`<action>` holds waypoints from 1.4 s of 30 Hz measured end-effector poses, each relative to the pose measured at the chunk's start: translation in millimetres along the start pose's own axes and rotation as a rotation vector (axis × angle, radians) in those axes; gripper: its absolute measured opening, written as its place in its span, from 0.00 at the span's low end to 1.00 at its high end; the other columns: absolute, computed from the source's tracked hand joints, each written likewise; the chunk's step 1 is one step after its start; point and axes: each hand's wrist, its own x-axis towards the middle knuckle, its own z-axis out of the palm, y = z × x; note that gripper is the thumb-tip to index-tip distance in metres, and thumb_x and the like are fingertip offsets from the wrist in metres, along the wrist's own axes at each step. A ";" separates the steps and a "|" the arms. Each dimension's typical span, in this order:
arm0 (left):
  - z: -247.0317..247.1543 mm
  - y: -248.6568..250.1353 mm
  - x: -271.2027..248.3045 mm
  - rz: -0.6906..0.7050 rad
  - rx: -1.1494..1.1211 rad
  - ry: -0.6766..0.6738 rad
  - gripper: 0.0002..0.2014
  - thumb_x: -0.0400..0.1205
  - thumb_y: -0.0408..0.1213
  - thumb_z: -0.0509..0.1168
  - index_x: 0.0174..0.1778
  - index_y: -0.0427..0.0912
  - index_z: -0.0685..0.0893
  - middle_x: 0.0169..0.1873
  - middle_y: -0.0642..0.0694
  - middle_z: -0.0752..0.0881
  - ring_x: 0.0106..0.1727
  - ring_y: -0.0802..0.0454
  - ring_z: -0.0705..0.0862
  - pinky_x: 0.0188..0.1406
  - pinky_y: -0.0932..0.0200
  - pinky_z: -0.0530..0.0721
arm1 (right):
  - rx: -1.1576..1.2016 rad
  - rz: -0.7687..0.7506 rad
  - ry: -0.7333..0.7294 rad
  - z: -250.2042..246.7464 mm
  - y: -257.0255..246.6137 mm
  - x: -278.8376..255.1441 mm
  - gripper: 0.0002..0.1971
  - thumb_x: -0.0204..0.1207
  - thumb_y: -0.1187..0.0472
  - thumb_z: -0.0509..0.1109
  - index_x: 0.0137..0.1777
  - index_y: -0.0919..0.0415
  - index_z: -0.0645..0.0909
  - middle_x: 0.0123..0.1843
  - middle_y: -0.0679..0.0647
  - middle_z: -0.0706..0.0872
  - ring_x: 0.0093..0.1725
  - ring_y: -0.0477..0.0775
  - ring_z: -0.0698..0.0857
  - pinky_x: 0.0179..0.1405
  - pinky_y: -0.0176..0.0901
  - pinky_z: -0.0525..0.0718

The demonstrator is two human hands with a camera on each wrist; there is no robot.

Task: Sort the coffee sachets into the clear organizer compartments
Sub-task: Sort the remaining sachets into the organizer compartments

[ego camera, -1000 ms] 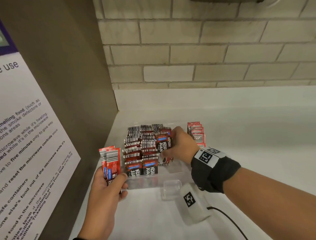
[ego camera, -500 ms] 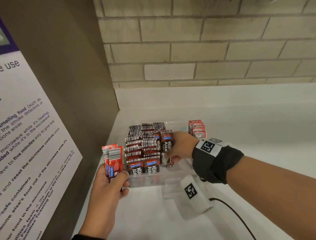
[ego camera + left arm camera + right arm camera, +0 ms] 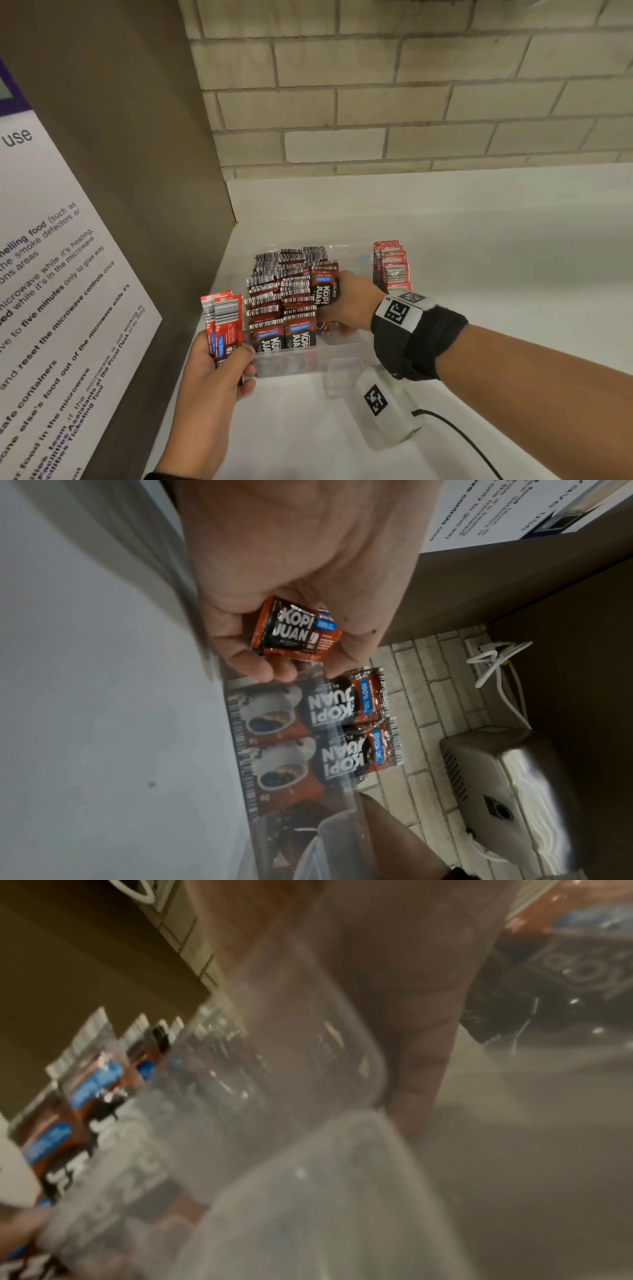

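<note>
Holding: left hand [image 3: 209,380], lower left of the head frame, grips a small bundle of red sachets [image 3: 222,325] upright between thumb and fingers, just left of the clear organizer [image 3: 308,363]
Right hand [image 3: 349,305]: centre of the head frame, reaching into the organizer's right-hand part, its grip pinching one dark sachet [image 3: 324,285] held upright above the rows
Organizer: stands on the white worktop [image 3: 513,257] near the corner, its left compartments packed with upright sachets
Further sachets [image 3: 392,265]: a red row standing at the organizer's right side, behind the right wrist
Right wrist view: blurred, only clear plastic and a finger show
Upper frame: brick wall [image 3: 411,85]
</note>
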 end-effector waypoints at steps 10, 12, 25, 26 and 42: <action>1.2 0.5 -1.5 0.005 -0.004 0.005 0.14 0.81 0.27 0.64 0.61 0.46 0.78 0.36 0.43 0.82 0.32 0.54 0.79 0.31 0.58 0.80 | -0.231 -0.036 0.047 19.8 0.5 -6.8 0.23 0.83 0.54 0.58 0.71 0.70 0.66 0.68 0.63 0.73 0.64 0.61 0.77 0.57 0.43 0.74; 1.4 0.9 -1.7 0.008 -0.009 0.003 0.14 0.81 0.27 0.64 0.60 0.46 0.78 0.36 0.43 0.82 0.32 0.54 0.78 0.31 0.57 0.80 | -0.227 -0.011 0.037 20.0 -1.0 -8.7 0.23 0.83 0.54 0.57 0.72 0.69 0.64 0.69 0.63 0.71 0.67 0.62 0.75 0.60 0.45 0.73; 3.0 0.9 -1.4 0.015 -0.001 0.006 0.15 0.81 0.27 0.63 0.62 0.43 0.78 0.35 0.42 0.81 0.31 0.54 0.77 0.32 0.56 0.80 | -0.237 -0.009 0.057 17.1 -3.5 -8.1 0.25 0.83 0.51 0.57 0.72 0.69 0.63 0.70 0.64 0.71 0.66 0.60 0.76 0.60 0.45 0.75; 3.4 0.9 -1.9 0.016 -0.004 0.004 0.14 0.82 0.26 0.63 0.62 0.43 0.78 0.35 0.42 0.80 0.31 0.54 0.77 0.33 0.56 0.80 | -0.239 -0.007 0.063 16.6 -3.6 -8.9 0.25 0.83 0.51 0.58 0.71 0.69 0.63 0.70 0.64 0.71 0.66 0.61 0.76 0.60 0.46 0.75; -4.4 6.6 -5.4 -0.003 -0.160 0.023 0.10 0.83 0.26 0.56 0.54 0.41 0.80 0.36 0.42 0.84 0.27 0.51 0.83 0.28 0.55 0.80 | -0.306 -0.073 0.073 9.2 -1.5 -11.4 0.29 0.71 0.60 0.74 0.67 0.68 0.66 0.64 0.61 0.78 0.60 0.58 0.81 0.57 0.45 0.80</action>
